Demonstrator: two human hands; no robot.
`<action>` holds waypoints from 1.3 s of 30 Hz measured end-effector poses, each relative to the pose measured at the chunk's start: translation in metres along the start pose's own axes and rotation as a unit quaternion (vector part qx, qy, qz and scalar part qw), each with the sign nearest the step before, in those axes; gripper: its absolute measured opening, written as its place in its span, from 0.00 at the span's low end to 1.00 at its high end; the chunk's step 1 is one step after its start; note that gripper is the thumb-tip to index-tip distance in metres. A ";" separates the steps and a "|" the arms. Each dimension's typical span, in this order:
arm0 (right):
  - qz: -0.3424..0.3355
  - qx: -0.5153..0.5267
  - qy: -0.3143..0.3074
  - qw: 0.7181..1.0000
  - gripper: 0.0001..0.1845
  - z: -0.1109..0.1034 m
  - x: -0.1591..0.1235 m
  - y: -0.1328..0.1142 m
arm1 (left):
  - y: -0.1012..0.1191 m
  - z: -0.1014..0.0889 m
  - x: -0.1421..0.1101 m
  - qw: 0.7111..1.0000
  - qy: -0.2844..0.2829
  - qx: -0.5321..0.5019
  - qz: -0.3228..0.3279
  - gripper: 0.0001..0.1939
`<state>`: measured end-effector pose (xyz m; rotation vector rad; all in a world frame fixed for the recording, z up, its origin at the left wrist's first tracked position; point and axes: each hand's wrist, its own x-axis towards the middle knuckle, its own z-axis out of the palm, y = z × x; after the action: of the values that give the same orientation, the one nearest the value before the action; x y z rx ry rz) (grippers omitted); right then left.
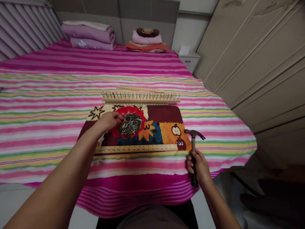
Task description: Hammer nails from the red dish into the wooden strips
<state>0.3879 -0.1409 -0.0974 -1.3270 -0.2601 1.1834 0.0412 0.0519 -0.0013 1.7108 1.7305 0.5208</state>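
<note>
My left hand (111, 121) reaches into a red dish (119, 112) heaped with loose metal nails (130, 124); its fingers are curled at the pile's left edge, and what they pinch is hidden. My right hand (199, 166) grips the black handle of a claw hammer (194, 140), held upright at the near right of a colourful patchwork mat (164, 122). A wooden strip (140, 148) with a row of small holes lies along the mat's near edge. Behind the dish, a second wooden strip (140, 98) stands studded with several upright nails.
Everything rests on a bed with a pink striped sheet (47, 105). Folded purple bedding (89, 34) and a plush toy on cushions (147, 39) sit by the headboard. A wardrobe (257, 54) and a white nightstand (189, 58) stand at the right.
</note>
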 end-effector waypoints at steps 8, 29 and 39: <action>0.003 -0.008 0.010 1.000 0.23 0.001 0.000 -0.001 | 0.004 0.029 -0.004 0.962 -0.099 0.216 0.134 0.11; -0.010 -0.001 -0.002 1.000 0.22 0.002 0.000 0.002 | -0.001 0.013 -0.032 0.997 -0.018 -0.053 0.046 0.13; -0.018 -0.001 -0.011 1.000 0.20 0.001 0.000 0.003 | 0.014 0.002 -0.082 0.935 -0.063 -0.347 -0.027 0.21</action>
<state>0.3853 -0.1407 -0.0991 -1.3068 -0.3007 1.1674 0.0477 -0.0283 0.0202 1.1545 1.2773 0.8546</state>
